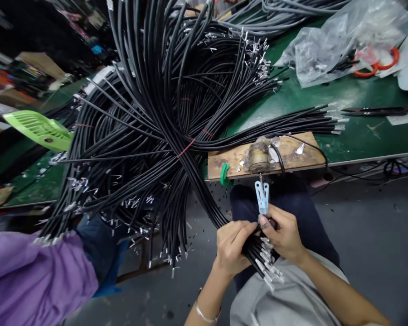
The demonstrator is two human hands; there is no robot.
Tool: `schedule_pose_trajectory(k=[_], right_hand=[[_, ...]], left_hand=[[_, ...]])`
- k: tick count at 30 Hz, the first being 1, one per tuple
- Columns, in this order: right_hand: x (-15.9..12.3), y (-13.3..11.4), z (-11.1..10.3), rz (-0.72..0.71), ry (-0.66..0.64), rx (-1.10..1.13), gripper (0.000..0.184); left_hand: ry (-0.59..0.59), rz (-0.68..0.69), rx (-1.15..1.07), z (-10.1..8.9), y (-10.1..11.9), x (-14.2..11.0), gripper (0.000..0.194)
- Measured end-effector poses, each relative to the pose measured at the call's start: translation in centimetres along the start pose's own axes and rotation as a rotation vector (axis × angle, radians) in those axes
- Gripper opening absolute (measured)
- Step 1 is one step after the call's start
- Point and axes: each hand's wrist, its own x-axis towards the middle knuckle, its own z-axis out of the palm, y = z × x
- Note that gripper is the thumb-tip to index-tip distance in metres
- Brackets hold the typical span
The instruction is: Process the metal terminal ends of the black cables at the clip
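Note:
My left hand (233, 246) is closed around a bundle of black cables (209, 206), whose silvery stripped ends (267, 267) fan out below it. My right hand (285, 233) pinches a dark piece, seemingly one cable end of that bundle, mostly hidden by the fingers. Its fingertips meet the lower end of a light blue clothes peg (262, 197). The peg hangs from a thin shaft on a small taped motor (259, 156), which is fixed to a wooden board (299, 151) at the table edge.
A big heap of black cables (156, 90) covers the left of the green table (360, 140). Black tweezers (377, 111), orange-handled scissors (376, 68) and a plastic bag (319, 54) lie at right. A green clip (225, 174) grips the board. A person's purple sleeve (37, 276) is at left.

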Motion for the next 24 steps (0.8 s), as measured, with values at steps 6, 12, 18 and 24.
schedule_pose_trajectory(k=[6, 12, 18, 24], right_hand=[[0.7, -0.3, -1.5, 0.153, -0.044, 0.125, 0.038], [1.0, -1.1, -3.7, 0.039, -0.191, 0.182, 0.017], [0.6, -1.8, -1.9, -0.011, -0.036, 0.246, 0.011], [-1.2, -1.6, 1.2, 0.381, 0.169, 0.822, 0.021]], left_hand=[[0.051, -0.058, -0.046, 0.5, 0.4, -0.5, 0.016], [0.227, -0.055, -0.050, 0.5, 1.3, 0.1, 0.011], [0.175, -0.094, -0.035, 0.5, 2.1, 0.3, 0.016], [0.132, -0.204, 0.039, 0.5, 2.6, 0.4, 0.013]])
